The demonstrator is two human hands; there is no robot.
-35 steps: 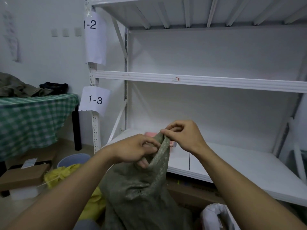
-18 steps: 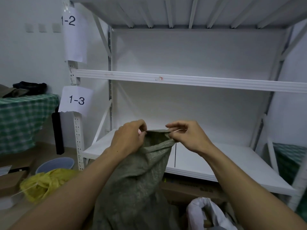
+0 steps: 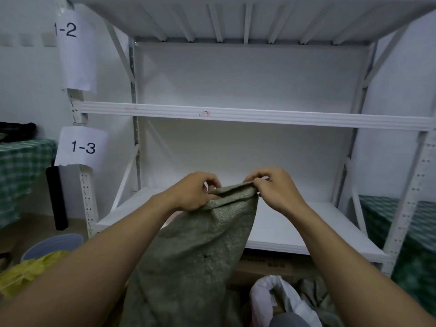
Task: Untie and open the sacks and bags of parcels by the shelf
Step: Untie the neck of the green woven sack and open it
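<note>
Sack (image 3: 188, 251): grey-green, woven, upright.

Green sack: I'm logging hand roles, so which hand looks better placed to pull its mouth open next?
Likely the right hand: it pinches the green sack's top rim at its corner, while the left hand grips the opposite side.

Both bare arms are stretching forward and angling in toward each other. The left hand (image 3: 192, 193) is gripping the left edge of the sack (image 3: 195, 256) mouth, fingers curled, while the right hand (image 3: 277, 192) is pinching the right edge, knuckles up.
</note>
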